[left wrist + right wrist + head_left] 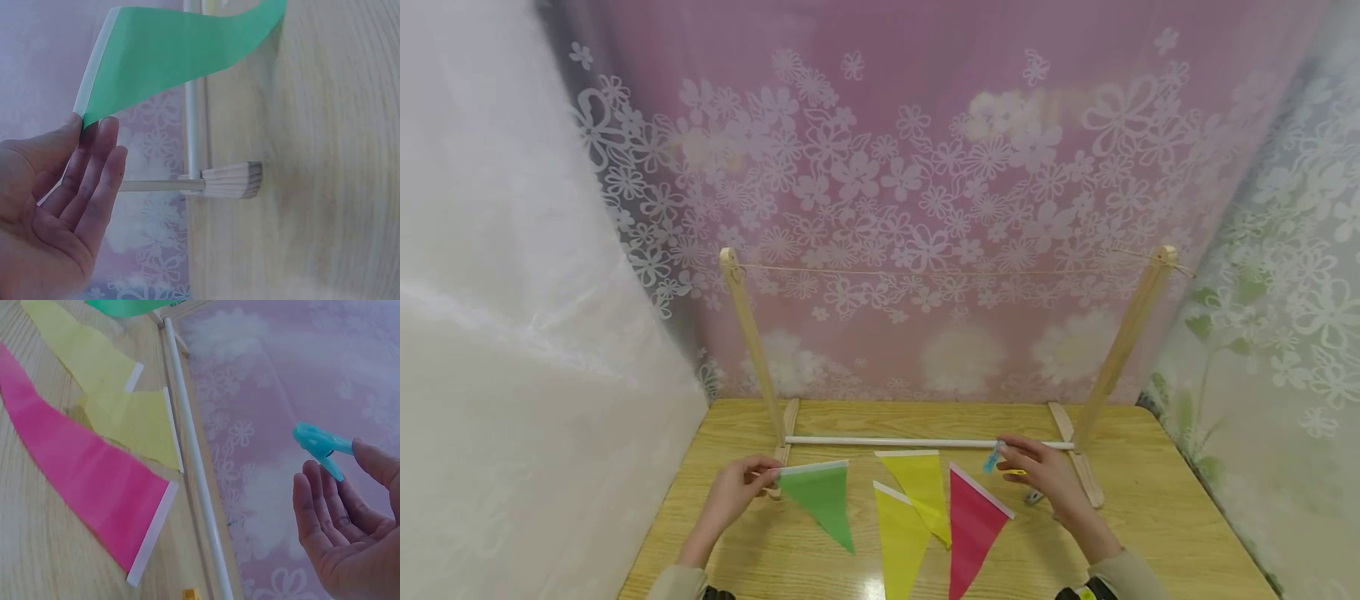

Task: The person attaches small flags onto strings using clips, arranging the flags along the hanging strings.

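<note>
At its white-edged top corner, a green triangular pennant flag (pixel 822 498) is pinched between the thumb and finger of my left hand (pixel 735 492). The left wrist view shows the flag (pixel 156 53) lifted off the table, its tip trailing to the right. My right hand (pixel 1047 475) holds a small light-blue clothespin (pixel 317 442) by one end, between thumb and fingers. On the table between the hands lie two overlapping yellow pennants (pixel 902 533) and a pink pennant (pixel 973 529), each with a white strip along one edge.
A wooden stand has two upright posts (pixel 751 350), (pixel 1123 350) joined low down by a white rod (pixel 887 442). A thin string (pixel 925 272) runs between the post tops. A yellow clip (pixel 1015 472) and a small grey object (pixel 1033 497) lie near the right hand. Flowered curtains (pixel 880 167) surround the table.
</note>
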Action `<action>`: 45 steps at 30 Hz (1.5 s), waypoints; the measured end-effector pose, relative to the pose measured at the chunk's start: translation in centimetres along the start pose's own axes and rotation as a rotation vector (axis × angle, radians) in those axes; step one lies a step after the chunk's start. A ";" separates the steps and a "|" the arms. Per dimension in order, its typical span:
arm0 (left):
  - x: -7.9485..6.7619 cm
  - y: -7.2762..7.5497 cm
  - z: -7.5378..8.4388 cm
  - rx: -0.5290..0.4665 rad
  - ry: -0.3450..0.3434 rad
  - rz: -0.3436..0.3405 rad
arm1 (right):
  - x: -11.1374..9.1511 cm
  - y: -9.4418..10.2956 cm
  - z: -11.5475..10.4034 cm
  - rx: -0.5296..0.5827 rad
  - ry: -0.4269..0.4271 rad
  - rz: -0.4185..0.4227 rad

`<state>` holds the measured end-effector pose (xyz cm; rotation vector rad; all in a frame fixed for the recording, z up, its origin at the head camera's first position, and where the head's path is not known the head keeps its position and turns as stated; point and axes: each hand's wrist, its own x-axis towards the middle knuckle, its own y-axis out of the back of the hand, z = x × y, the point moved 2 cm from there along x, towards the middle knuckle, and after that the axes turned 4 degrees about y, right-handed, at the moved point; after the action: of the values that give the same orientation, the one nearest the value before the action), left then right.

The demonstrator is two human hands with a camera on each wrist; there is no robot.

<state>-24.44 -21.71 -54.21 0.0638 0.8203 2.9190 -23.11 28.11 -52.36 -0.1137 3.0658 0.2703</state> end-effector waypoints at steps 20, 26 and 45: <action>3.2 3.7 6.8 -0.204 -0.039 -0.019 | 1.6 -1.5 -6.0 -0.013 0.177 -0.072; 4.2 5.0 9.1 -0.258 -0.046 -0.005 | 2.5 -2.2 -8.6 -0.015 0.258 -0.096; 6.2 7.9 13.0 -0.217 -0.136 0.074 | 4.2 -4.3 -15.9 -0.023 0.376 -0.095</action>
<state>-30.38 -20.94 -38.92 0.2764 0.4875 3.0113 -27.80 20.83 -37.75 -0.3489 3.4144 0.3101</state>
